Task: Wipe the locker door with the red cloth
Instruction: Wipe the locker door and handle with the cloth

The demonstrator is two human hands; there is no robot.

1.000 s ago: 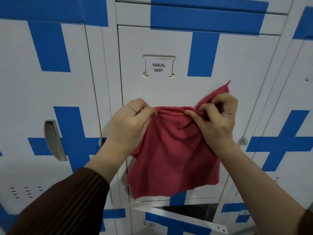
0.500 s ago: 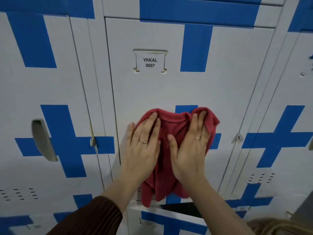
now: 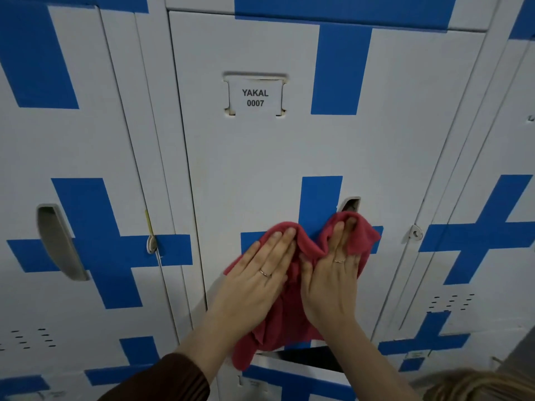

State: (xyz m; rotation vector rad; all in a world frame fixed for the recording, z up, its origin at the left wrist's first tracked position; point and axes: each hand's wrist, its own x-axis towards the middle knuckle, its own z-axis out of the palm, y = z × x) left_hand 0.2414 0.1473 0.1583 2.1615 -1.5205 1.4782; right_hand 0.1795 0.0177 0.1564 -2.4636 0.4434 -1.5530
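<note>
Both hands lie flat, fingers straight and pointing up, side by side on the red cloth (image 3: 292, 322). The left hand (image 3: 254, 282) and right hand (image 3: 333, 279) press it against the lower middle of the locker door (image 3: 289, 151), beneath the name label (image 3: 255, 97).

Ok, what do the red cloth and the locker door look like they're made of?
Red cloth: soft fabric, possibly cotton or microfibre, matte; it bunches into folds. Locker door: likely painted sheet metal, smooth white with blue bands; its label slot looks pressed out.
</note>
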